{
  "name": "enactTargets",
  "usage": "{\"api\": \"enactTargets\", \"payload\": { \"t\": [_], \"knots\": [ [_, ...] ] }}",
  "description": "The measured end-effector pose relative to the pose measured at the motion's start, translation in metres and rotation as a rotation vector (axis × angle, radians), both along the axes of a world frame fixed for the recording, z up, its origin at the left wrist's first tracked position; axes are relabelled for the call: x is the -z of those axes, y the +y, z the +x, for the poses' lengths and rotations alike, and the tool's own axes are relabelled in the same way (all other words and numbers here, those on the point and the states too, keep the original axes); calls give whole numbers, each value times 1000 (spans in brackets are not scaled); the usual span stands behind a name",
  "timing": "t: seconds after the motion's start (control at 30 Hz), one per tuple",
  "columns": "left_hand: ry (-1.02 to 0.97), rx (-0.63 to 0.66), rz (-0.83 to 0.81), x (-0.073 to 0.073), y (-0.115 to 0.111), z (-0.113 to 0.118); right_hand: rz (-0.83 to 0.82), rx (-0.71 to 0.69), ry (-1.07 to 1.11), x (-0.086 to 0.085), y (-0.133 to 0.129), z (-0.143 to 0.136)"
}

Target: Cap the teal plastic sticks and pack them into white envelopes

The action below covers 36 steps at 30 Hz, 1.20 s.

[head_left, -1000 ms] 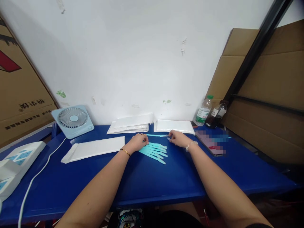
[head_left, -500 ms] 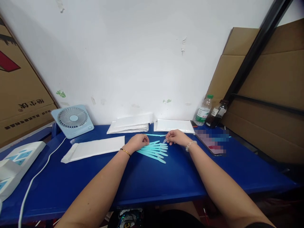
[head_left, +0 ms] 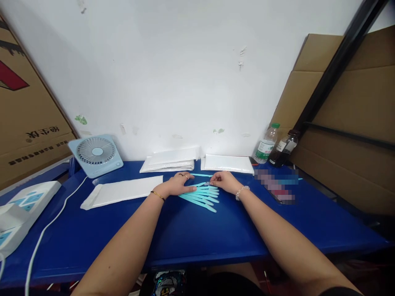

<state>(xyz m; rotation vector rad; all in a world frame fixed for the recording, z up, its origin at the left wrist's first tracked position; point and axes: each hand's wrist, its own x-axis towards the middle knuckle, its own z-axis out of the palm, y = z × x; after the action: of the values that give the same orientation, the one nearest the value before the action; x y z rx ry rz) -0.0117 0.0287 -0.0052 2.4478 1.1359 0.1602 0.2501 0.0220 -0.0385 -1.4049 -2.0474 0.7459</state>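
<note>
Several slim turquoise sticks that look like eyebrow razors (head_left: 200, 200) lie fanned out on the blue table, their pale ends toward the right. Over their handle ends rests my left hand (head_left: 180, 184), thumb stretched across them and fingers apart, gripping nothing. My right hand (head_left: 224, 181) is closed in a pinch on a small translucent cap (head_left: 207, 183) at the tip of the uppermost razor. Whether the cap sits on that tip, I cannot tell. Another turquoise razor (head_left: 201, 175) lies apart, just behind the fan, with its right end close to my right hand.
White padded envelopes (head_left: 169, 160) are stacked by the wall, with more (head_left: 227, 163) beside them. Another white envelope (head_left: 123, 192) lies left. A blue fan (head_left: 97, 153), power strip (head_left: 29, 213), two bottles (head_left: 267, 144) and a partly blurred phone (head_left: 274, 190) stand or lie around.
My right hand has moved left, bringing the cap to the uppermost razor's tip. My left hand has loosened from its pinch and spread over the handles.
</note>
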Motion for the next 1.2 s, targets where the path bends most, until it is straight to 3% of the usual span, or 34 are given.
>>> {"api": "enactTargets", "payload": {
  "t": [0.13, 0.27, 0.6, 0.8, 0.93, 1.0, 1.13, 1.2],
  "knots": [
    [247, -3, -62, 1, -23, -2, -4, -2, -3, -2, -1, 3],
    [231, 5, -58, 9, -39, 0, 33, -17, -44, -6, -2, 2],
    [196, 25, -57, 10, -39, 3, 147, -35, -134, -6, 0, -2],
    [199, 33, -50, 15, -38, 8, 43, -84, -97, -9, -5, -12],
    [182, 34, -35, 16, -38, 8, 57, -89, -116, -9, -6, -19],
    [179, 35, -33, 16, -39, 8, 95, -54, -118, -10, -3, -12],
    [101, 8, 39, 16, -37, 6, 306, 191, -127, -14, 6, 23],
    [48, -40, 97, 17, -33, 6, 327, 248, -189, -13, 11, 39]
  ]
}}
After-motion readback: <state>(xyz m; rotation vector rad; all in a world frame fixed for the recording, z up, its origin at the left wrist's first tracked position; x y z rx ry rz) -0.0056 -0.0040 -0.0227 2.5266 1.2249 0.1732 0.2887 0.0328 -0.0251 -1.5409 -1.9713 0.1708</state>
